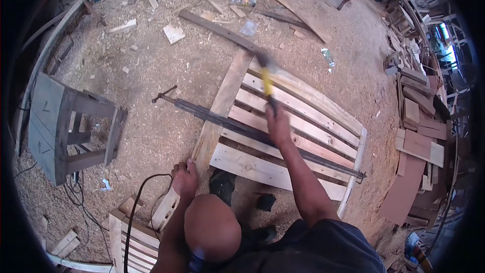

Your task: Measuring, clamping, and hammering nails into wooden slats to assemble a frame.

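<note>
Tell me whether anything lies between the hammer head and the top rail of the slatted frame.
Nothing visible does. The right hand holds the yellow-handled hammer, its blurred head just above the frame's top rail. The long bar clamp crosses lower down, nearer the left hand.

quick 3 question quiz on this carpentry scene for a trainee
1. True or false: the right hand holds a yellow-handled hammer.
2. Where does the left hand rest? A) on the grey stool B) on the side rail of the slatted wooden frame C) on the black cable
3. What long metal tool lies across the slats?

Key
1. True; its grip is closed on the handle.
2. B, the frame's left rail, away from the grey stool and black cable.
3. A bar clamp.
</note>
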A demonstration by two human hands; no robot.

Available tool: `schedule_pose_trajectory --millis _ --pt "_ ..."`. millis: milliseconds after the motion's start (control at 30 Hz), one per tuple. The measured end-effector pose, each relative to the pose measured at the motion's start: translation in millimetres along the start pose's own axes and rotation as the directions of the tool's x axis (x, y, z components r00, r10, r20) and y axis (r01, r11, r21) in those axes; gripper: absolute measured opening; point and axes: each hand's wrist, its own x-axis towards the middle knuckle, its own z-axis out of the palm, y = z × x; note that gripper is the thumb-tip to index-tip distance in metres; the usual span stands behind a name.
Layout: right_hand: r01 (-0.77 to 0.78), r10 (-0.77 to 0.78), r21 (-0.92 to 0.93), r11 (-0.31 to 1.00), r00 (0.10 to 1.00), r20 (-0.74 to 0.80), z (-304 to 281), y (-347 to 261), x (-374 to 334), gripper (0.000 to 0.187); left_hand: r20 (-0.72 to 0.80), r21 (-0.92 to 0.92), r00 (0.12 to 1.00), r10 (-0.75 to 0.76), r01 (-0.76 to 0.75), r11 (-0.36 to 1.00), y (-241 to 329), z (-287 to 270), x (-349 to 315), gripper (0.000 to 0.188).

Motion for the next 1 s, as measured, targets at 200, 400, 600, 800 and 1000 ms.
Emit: schedule_pose_trajectory --millis 200,400,600,800,1000 --pt "-0.379 0.357 0.075 0.922 0.910 0.213 -18.5 -40.2 7.8 0.043 0.030 0.037 0.999 -0.025 0.024 0.999 -9.0 -20.3 0.7 0.059" --pt "0.202 -0.094 0.323 0.925 0.942 -0.322 -29.2 -45.3 50.3 0.048 -0.013 0.042 0.998 0.054 -0.053 0.998 -3.7 0.3 16.3 0.058" --pt "-0.101 0.149 -0.199 0.975 0.960 0.238 -10.4 28.2 21.6 0.052 0.004 0.052 0.998 0.059 -0.059 0.997 -1.9 -13.2 -6.1 0.057" --pt "-0.025 0.119 0.434 0.901 0.974 -0.192 -82.6 -94.4 84.6 0.044 -0.033 0.054 0.999 0.039 -0.037 0.998 17.5 -25.1 11.8 0.056" --pt "0.232 -0.112 0.222 0.947 0.887 -0.448 -41.0 -25.2 96.4 0.043 -0.019 0.029 0.999 0.041 -0.040 0.999 13.6 -5.8 10.1 0.058"
